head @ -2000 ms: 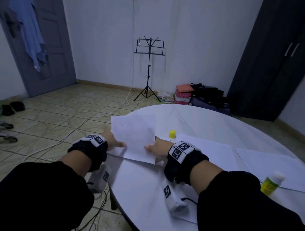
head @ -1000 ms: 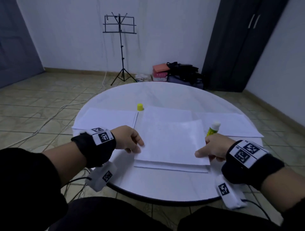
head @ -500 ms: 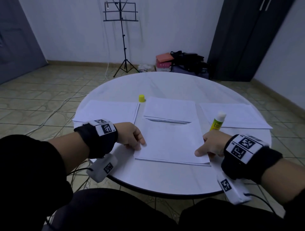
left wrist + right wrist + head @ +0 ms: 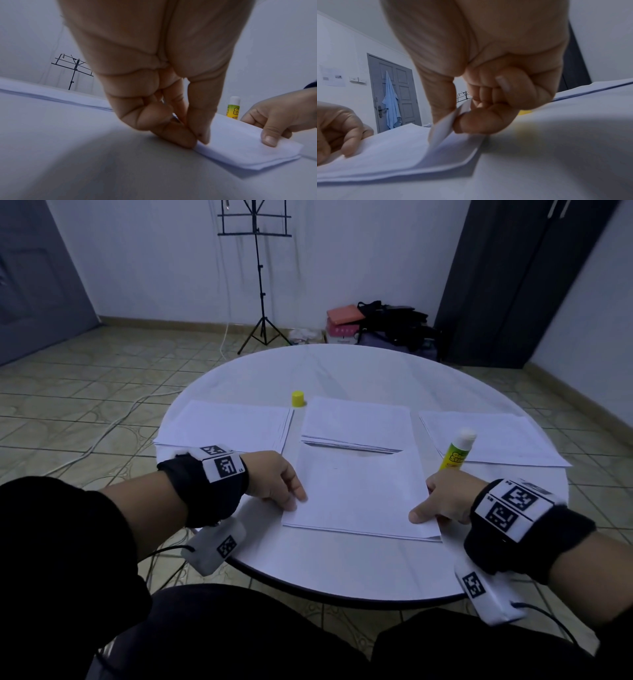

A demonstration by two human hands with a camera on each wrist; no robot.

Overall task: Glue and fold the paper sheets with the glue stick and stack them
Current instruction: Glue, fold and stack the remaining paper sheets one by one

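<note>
A white folded sheet (image 4: 359, 494) lay near the round table's (image 4: 342, 371) front edge, its corners pinched by the left hand (image 4: 274, 477) and right hand (image 4: 442, 501). Just behind stood the uncapped glue stick (image 4: 457, 453); farther back sat three paper stacks (image 4: 356, 419) and a yellow cap (image 4: 298, 398).

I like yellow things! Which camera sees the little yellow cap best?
The head view: the yellow cap stands whole and clear on the table. The right wrist view catches only a yellow blur, and the left wrist view misses it.
</note>
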